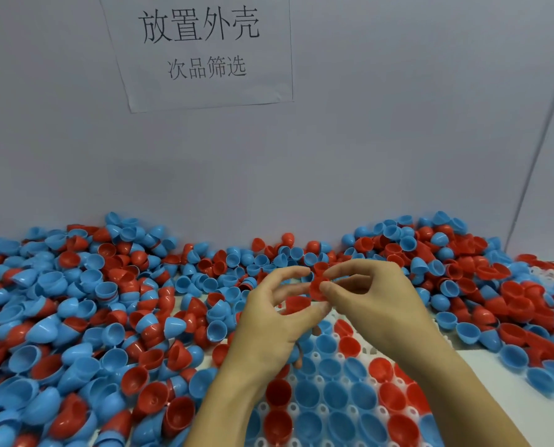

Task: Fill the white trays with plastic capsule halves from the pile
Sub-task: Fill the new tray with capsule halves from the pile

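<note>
A big pile of blue and red capsule halves (pixel 108 304) covers the table along the wall. A white tray (pixel 325 409) lies at the bottom middle, with several red and blue halves seated open side up in its holes. Both hands hover above the tray's far edge. My right hand (pixel 375 301) pinches a red capsule half (pixel 317 287) between thumb and forefinger. My left hand (pixel 275 321) holds another red half (pixel 296 304) in its curled fingers, with its forefinger tip touching the half that the right hand pinches.
A grey wall stands close behind the pile, with a paper sign (pixel 201 50) taped to it. A second white tray (pixel 541 274) shows partly under halves at the far right. Bare tabletop (pixel 494 391) shows right of the near tray.
</note>
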The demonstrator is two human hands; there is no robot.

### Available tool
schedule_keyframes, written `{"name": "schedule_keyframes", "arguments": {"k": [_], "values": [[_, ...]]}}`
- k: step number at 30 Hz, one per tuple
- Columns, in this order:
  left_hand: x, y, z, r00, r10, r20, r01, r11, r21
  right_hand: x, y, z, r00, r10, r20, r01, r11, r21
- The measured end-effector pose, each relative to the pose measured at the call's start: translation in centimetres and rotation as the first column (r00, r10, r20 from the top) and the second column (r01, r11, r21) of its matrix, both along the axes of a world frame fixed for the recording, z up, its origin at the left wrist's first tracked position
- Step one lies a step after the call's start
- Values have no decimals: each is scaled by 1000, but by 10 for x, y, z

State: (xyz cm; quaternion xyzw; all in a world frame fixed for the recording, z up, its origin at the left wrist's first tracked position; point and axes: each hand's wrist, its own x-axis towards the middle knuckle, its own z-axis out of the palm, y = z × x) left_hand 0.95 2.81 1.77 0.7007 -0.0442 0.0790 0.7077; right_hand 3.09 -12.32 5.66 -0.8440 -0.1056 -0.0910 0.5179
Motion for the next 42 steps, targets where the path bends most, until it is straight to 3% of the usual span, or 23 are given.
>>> {"name": "schedule_keyframes", "arguments": {"k": [5, 14, 18, 21, 24, 26, 32, 37, 39, 42], "values": [[-1, 2, 4, 998, -2, -70, -10, 985, -171, 5, -6, -2, 997, -72, 41, 69, 994, 79], [-5, 3, 6, 975, -170, -144, 139, 969, -204, 7, -5, -6, 994, -80, 74, 67, 984, 164], [-3, 0, 6, 990, -78, -119, 55, 982, -182, 7, -5, -6, 994, -78, 72, 61, 975, 216], [1, 2, 4, 997, 34, -76, -45, 988, -145, 6, -12, -4, 989, -18, 145, 10, 998, 54], [0, 4, 1, 1000, 13, -28, -15, 998, -57, 2, -14, -1, 984, 166, 69, -156, 979, -135], [-1, 3, 1, 1000, -15, -18, 15, 1000, -1, 1, -13, -1, 981, 185, 59, -167, 960, -226], [1, -1, 2, 998, -68, -3, 68, 990, 120, 2, -15, 0, 989, 117, 86, -87, 951, -297], [4, 0, -2, 996, 30, -81, -26, 998, 51, 15, -36, 8, 993, -51, 102, 82, 941, -329], [6, 1, -4, 989, 59, -134, -54, 998, 38, 22, -44, 9, 996, -90, 28, 93, 892, -443], [3, 1, -1, 973, 68, -222, -80, 996, -44, 29, -43, 1, 991, -117, -62, 46, 745, -665]]}}
